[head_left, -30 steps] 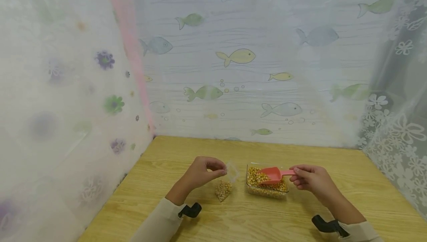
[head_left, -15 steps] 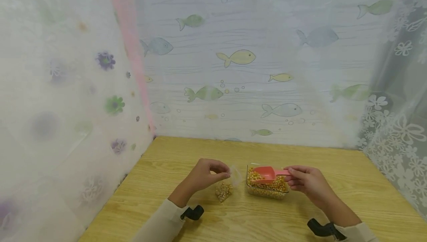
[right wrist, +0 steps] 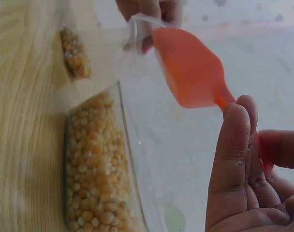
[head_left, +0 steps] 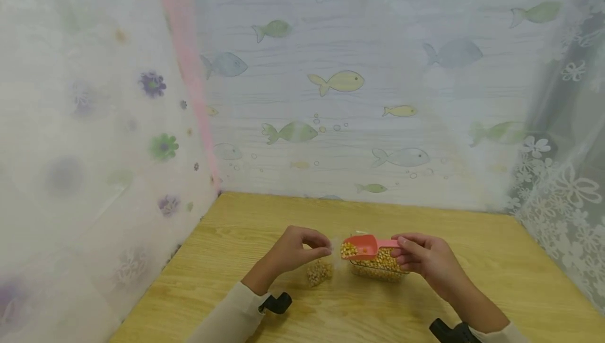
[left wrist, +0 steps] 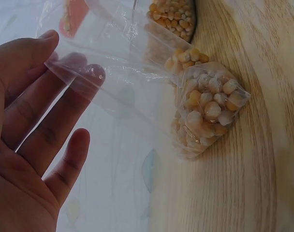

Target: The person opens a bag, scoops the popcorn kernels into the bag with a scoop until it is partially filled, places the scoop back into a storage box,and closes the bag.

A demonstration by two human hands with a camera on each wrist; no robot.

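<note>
Two hands: both at work over the wooden surface (head_left: pixel 496 259), close together near its middle.
Left hand (head_left: pixel 295 248): fingers (left wrist: pixel 84 79) pinch the top edge of the clear bag (left wrist: pixel 137 72), holding its mouth up and open; thumb and forefinger meet on the film.
Bag: its bottom rests on the surface, bulging with kernels (left wrist: pixel 207 106); the upper part is slack, see-through film.
Right hand (head_left: pixel 423 259): fingers (right wrist: pixel 234 159) and thumb closed round the handle of the red scoop (head_left: pixel 361 247).
Scoop: held about level, loaded with kernels, its front lip right at the bag mouth, just left of the tub (head_left: pixel 380 267).
Tub: clear, filled with kernels, standing just beside the bag.
Handling, as I judge it: the film looks thin, limp and slippery, so the rim is the place to hold it, pinched firmly; the filled bottom seems to give it a little weight. The scoop looks stiff and light, best held by the handle; the kernels look hard, loose and ready to roll.
Backdrop: fish-print curtain (head_left: pixel 337 80) behind.
</note>
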